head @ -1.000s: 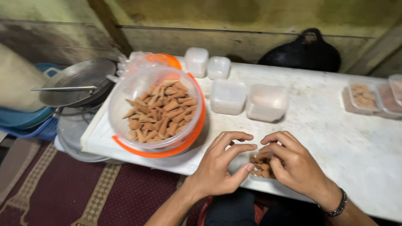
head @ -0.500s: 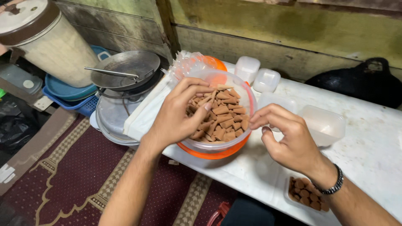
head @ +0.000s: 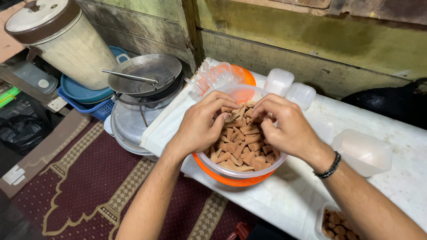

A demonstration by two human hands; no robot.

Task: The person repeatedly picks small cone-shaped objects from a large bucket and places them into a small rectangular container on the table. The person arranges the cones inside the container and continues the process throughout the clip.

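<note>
A clear plastic bowl [head: 231, 174] with an orange base stands near the left end of a white table [head: 396, 191]. It is full of small brown cone-shaped pieces [head: 242, 147]. Both my hands are inside it. My left hand [head: 203, 123] reaches in from the left, its fingers curled into the pieces. My right hand [head: 284, 125], with a black bead bracelet on the wrist, comes in from the right and closes on pieces at the far side of the bowl. The fingertips of the two hands nearly meet over the pile.
A small clear tub [head: 336, 224] holding brown pieces sits at the table's near edge. An empty tub [head: 362, 152] and two lidded tubs [head: 279, 81] stand nearby. Left of the table are a metal pan [head: 144, 76], blue basins [head: 82, 92] and a tall drum [head: 58, 42]. A patterned red rug [head: 80, 186] covers the floor.
A second ago both hands were at a small tub by the near edge. Since then, first the left hand and now the right hand too have gone into the big bowl.
</note>
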